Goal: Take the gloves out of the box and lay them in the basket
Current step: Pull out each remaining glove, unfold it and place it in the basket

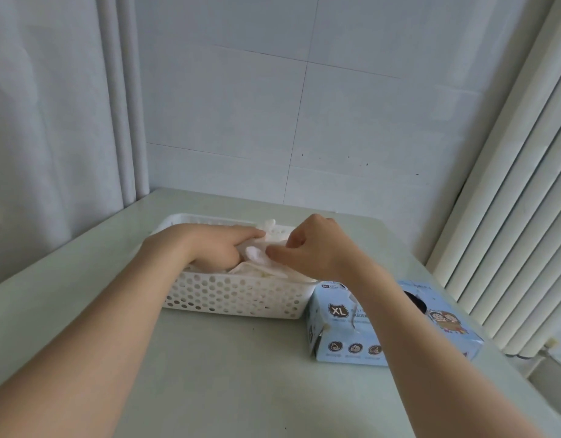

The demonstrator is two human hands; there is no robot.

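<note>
The white gloves (257,256) lie in the white holed basket (234,295), bunched between the 2 hands; the left hand (219,248) holds them with its forefinger stretched along the top and the other fingers curled; the right hand (317,248) pinches their edge between thumb and fingers; the blue box (345,330) sits just right of the basket, touching its corner, on a pale green desk (225,374); a tiled wall (304,105) stands behind, a curtain (51,121) left, a radiator (510,200) right.

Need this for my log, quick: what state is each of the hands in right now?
Left hand: fingers curled on the white glove, down in the basket.
Right hand: closed, pinching the same glove.
</note>
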